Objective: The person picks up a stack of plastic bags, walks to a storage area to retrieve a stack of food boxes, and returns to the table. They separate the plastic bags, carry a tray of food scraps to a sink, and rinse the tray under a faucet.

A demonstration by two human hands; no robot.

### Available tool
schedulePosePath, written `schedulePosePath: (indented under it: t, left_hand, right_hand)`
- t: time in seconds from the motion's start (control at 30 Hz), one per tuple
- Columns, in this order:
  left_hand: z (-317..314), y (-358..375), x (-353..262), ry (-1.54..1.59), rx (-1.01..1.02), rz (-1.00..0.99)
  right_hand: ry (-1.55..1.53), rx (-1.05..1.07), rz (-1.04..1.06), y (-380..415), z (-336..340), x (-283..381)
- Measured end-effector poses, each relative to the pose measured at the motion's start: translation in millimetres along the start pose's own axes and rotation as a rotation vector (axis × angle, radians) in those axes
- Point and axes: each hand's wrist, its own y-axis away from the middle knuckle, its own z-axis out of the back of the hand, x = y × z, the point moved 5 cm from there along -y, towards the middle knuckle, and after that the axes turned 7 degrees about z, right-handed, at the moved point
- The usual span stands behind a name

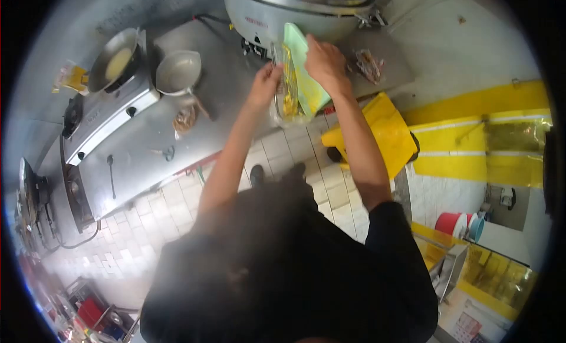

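My left hand [267,83] is closed on the side of a clear rectangular container [279,95] with yellow pieces inside. Gripped at its upper right edge by my right hand [325,63], a pale green cutting board [303,75] stands steeply tilted along the container's right side. Yellow smears mark the lower part of the board. Both things are held near the counter's front edge, before a large grey cooker [265,19]. The fingertips of my right hand are partly hidden behind the board.
A gas stove [112,116] carries a pan [115,60] with pale yellow contents. On the steel counter [224,101] are a saucepan [178,73], a bag of brown food [184,120], scissors [167,152] and a spoon [111,172]. A yellow bin [383,134] stands below right.
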Motion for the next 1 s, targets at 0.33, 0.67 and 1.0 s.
schedulePosePath:
  t: [0.33,0.67,1.0]
  left_hand:
    - [17.1,-1.2,1.9,-0.141,0.000,0.062]
    - [-1.6,0.7,-1.5,0.017,0.040,0.049]
    - [-30.7,5.3,3.7,-0.105,0.041,0.030]
  right_hand:
    - [-0.036,0.053,-0.005,14.4,-43.4,3.8]
    - [-0.001,-0.014,-0.036,30.8,2.4,-11.8]
    - [-0.334,-0.233,-0.248,108.9,3.8,-108.2]
